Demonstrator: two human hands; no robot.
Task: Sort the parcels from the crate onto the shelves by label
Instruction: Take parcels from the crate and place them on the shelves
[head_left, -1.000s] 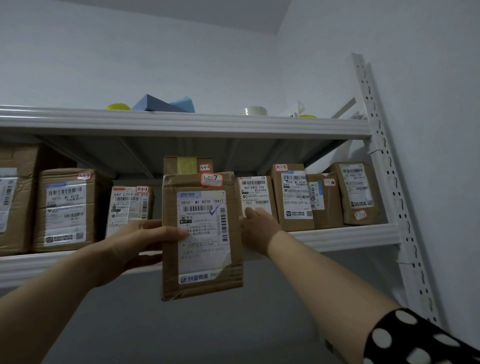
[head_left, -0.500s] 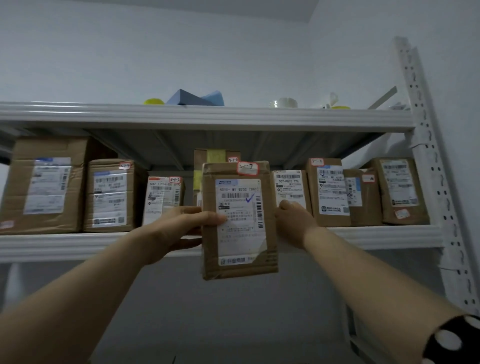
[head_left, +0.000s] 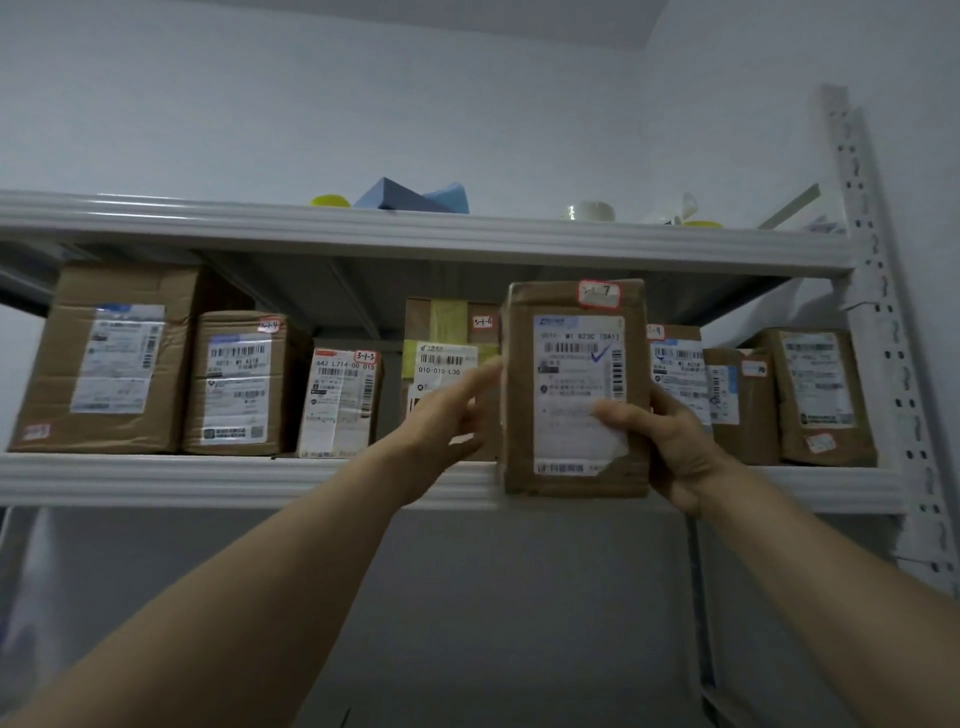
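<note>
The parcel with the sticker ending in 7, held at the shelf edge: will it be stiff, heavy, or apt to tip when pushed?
Probably stiff: the parcel shows flat faces and square corners. Likely light, since the right hand grips it by one side. Taller than wide, it may tip on the shelf.

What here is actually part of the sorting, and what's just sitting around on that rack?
Part of the job: parcel tagged 7, gripped by the right hand; left hand beside it; labelled parcels standing on the shelf.
Just lying about: blue block, white cup and yellow object on the top shelf.
</note>
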